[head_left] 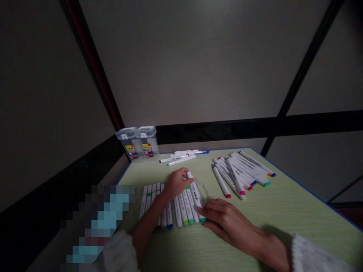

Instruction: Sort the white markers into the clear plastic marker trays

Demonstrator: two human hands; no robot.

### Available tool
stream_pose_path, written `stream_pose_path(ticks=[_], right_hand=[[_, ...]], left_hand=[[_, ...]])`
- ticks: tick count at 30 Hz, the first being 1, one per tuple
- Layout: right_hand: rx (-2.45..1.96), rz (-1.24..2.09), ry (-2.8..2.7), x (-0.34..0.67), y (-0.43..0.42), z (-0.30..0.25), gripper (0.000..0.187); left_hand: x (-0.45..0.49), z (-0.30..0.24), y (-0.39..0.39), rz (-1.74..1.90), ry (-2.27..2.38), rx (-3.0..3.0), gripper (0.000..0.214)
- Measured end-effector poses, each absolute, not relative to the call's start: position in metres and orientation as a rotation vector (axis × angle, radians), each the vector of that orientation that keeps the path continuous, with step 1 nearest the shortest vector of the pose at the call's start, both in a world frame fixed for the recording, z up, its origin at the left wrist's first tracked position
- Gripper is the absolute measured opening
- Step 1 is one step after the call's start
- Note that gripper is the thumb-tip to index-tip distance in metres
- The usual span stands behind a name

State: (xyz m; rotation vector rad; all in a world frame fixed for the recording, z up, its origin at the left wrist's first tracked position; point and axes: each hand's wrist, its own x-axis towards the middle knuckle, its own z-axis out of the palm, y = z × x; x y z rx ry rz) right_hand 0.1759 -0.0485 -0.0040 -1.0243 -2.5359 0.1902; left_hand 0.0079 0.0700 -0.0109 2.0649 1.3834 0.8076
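Note:
My left hand (178, 183) reaches over a row of white markers and pinches the far end of a green-tipped marker (195, 193) at the row's right side. At that marker's near end, the fingers of my right hand (227, 218) close around its green tip. The row of markers (177, 209) lies side by side, with green, blue and other coloured ends. My left hand and forearm hide part of it. A strip of clear plastic (204, 187) shows just right of the held marker.
A loose pile of white markers (241, 172) with coloured ends lies to the right. Several more markers (181, 158) rest near the table's back edge. Two clear lidded plastic boxes (138, 145) stand at the back left corner of the table (283, 211), close to the wall.

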Motion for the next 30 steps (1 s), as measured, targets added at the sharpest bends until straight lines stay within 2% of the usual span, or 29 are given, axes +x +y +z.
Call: stream_pose_path(ticks=[7,25,30], right_hand=[[-1.043,0.243,-2.459,0.1749,-0.0490,-0.0040,0.012],[-1.113,0.323,-2.384,0.1761,-0.0482,-0.0092,0.020],[-1.145,0.304,-2.423,0.1743,-0.0497,-0.0042,0.015]], left_hand=[[0.0106,-0.0105,0.0680,0.785,1.397,2.133,0.034],[0.0137,-0.0156,0.0700,0.763,1.388,2.134,0.022],[0.0137,-0.0141,0.0701,0.788,1.376,2.081,0.020]])
